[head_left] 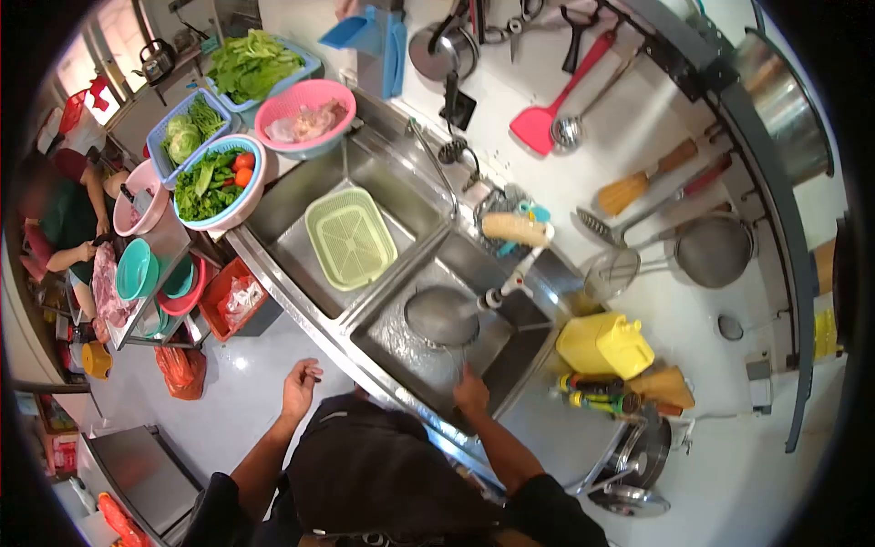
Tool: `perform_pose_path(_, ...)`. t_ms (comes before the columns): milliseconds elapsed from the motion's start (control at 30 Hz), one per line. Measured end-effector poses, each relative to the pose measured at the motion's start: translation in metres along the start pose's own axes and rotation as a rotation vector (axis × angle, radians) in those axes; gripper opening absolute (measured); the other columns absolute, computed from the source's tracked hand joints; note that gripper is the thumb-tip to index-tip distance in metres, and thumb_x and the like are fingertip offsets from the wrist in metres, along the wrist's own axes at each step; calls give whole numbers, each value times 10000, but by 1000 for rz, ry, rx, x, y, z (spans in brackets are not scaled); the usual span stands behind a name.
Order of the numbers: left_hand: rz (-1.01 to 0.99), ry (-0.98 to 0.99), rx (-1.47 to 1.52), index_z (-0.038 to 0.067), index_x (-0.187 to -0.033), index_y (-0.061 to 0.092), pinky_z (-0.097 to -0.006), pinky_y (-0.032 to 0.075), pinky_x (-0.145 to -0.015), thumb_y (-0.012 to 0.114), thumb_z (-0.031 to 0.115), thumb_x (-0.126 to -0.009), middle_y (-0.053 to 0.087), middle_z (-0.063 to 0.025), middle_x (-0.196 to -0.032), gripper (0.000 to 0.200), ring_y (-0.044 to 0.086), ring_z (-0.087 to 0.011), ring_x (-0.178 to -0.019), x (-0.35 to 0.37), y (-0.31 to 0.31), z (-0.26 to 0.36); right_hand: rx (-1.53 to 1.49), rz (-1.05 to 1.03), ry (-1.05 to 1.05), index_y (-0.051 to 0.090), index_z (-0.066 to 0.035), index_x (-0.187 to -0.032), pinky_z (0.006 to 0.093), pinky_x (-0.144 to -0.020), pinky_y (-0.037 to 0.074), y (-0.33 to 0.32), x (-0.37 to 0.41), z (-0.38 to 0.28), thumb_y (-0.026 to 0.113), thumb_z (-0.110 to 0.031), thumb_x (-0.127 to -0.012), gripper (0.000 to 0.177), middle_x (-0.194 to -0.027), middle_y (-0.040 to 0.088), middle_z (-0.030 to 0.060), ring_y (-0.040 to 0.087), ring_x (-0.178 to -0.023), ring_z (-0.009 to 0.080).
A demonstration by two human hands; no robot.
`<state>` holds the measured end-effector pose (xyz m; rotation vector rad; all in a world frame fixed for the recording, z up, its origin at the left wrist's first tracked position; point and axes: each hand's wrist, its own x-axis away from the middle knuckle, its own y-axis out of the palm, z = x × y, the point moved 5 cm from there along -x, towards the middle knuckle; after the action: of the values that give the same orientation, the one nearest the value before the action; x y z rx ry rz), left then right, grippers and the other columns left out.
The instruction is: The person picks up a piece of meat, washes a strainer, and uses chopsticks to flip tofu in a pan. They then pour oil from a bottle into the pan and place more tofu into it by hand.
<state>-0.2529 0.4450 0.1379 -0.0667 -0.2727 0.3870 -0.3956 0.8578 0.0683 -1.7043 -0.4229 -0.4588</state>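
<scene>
A round mesh strainer lies under the tap in the right basin of the steel sink. My right hand is closed around its handle, at the near side of that basin. The wet basin floor shines around it. My left hand hangs in the air left of the sink's front edge, fingers loosely bent; a small dark spot by its fingertips is too small to make out. In the left basin sits a pale green plastic basket, which neither hand touches.
Baskets of leafy greens, tomatoes and raw meat stand left of the sink. A yellow jug and bottles are at the right. Utensils hang on the wall, including a red spatula. Another person works far left.
</scene>
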Motion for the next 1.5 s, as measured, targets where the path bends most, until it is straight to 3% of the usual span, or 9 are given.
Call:
perform_pose_path(333,18,-84,6,-9,-1176,551,-301,517,-794,410,-5,-933,640,-101,-941,281,601,-155,-858,7,-4,-10,144,32,-32,412,-223,-1438,511,-810,527,31,-18,21,551,-218,-796,656,-965,691,201,678,-898,383)
perform_pose_path(467,-22,-41,6,-7,-1175,550,-296,517,-788,402,-20,-926,640,-100,-940,291,599,-153,-849,5,-3,-12,67,23,-35,416,-221,-1431,517,-797,530,-33,-9,-3,534,-213,-798,644,-951,690,205,676,-887,390)
perform_pose_path(633,-20,-113,-9,-5,-1168,551,-296,528,-796,396,-41,-916,647,-108,-941,299,615,-154,-854,5,1,-19,145,-95,-12,446,-223,-1414,532,-795,517,17,-12,34,552,-266,-803,621,-928,686,222,668,-885,407)
perform_pose_path(733,-27,-23,-21,-7,-1165,552,-298,535,-798,391,-65,-903,653,-105,-923,313,625,-160,-832,-7,10,-21,1,63,-241,488,-178,-1396,455,-721,527,8,-12,56,614,-232,-799,613,-872,704,168,682,-804,338)
perform_pose_path(833,-5,-97,20,-3,-1166,557,-295,526,-795,399,-67,-895,650,-91,-925,320,614,-157,-832,-11,13,-11,-899,-461,83,517,-111,-1375,336,-525,457,17,0,86,665,-134,-777,616,-720,630,60,601,-597,193)
perform_pose_path(933,-15,-76,78,1,-1177,558,-291,516,-806,400,-60,-900,644,-82,-938,325,601,-149,-851,-14,19,-6,-1132,-583,294,480,-59,-1393,248,-418,299,-51,60,46,663,-40,-765,654,-629,473,-26,407,-470,78)
perform_pose_path(1033,-25,-54,106,3,-1190,558,-290,510,-818,399,-60,-902,639,-73,-954,335,593,-140,-874,-17,26,-12,-1121,-560,320,449,-76,-1418,245,-370,219,-69,74,36,650,-57,-788,662,-606,411,-28,311,-417,57)
perform_pose_path(1233,-55,4,129,0,-1185,564,-279,509,-807,401,-76,-907,638,-55,-946,331,589,-127,-854,-24,43,-5,-1283,-628,273,506,-122,-1374,217,-392,246,-70,72,29,652,-104,-807,585,-640,434,-57,357,-453,46)
perform_pose_path(1500,-190,-84,250,-8,-1177,558,-259,501,-829,425,-84,-914,643,-68,-925,304,609,-136,-869,-44,96,8,-1448,-736,286,430,-133,-1409,207,-395,222,-78,80,28,601,-100,-843,592,-618,382,-77,302,-445,34)
